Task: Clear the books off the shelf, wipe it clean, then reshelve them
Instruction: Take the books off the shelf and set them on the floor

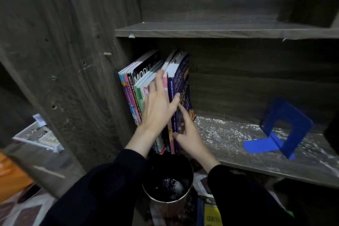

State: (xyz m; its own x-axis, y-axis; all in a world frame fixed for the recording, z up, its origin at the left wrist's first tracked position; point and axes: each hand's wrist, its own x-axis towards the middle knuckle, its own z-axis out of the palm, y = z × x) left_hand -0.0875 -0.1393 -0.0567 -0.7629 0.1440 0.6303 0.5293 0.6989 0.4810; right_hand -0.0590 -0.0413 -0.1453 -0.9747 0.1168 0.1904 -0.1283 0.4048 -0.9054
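Standing at the shelf's [238, 145] left end: books [146, 82], upright, leaning left. Your left hand [157, 104] lies open, fingers spread on the spines, thumb on the purple book [181, 79]. Your right hand [187, 134] grips that book's lower edge. Bookend [282, 126], blue, far right. Bin [167, 181] below.

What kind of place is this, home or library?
Probably a home study or storage corner, not a library. A dark wood-look bookshelf holds a small row of school workbooks, with a blue bookend on the dusty shelf, a metal bin below and loose papers piled nearby.
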